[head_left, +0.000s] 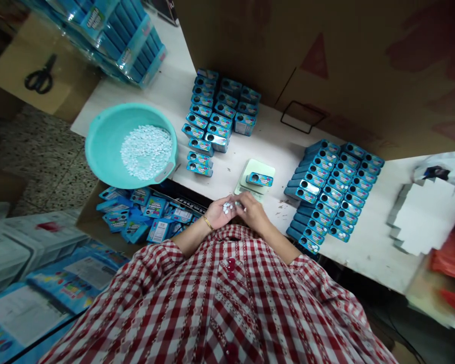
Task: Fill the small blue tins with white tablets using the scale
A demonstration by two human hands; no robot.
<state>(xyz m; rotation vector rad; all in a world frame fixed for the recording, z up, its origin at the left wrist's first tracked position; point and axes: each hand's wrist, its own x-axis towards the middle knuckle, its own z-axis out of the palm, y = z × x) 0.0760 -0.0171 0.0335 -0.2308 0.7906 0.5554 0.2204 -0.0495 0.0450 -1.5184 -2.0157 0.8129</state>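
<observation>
My left hand (217,214) is palm up and cupped around several small white candies (227,207). Over that palm, my right hand (252,209) has its fingers pinched together at the candies; what lies between the fingertips is too small to make out. Just beyond my hands, a blue tin (260,179) with a round dark opening rests on a pale green scale (258,167). A turquoise basin (98,146) to the left contains a heap of the same white candies (147,151).
Rows of blue tins (219,119) stand beyond the scale; more tins (331,187), some with white candies on top, stand right. A carton of blue packs (157,212) sits below the basin. A large cardboard box (288,45) borders the back. Scissors (41,78) lie far left.
</observation>
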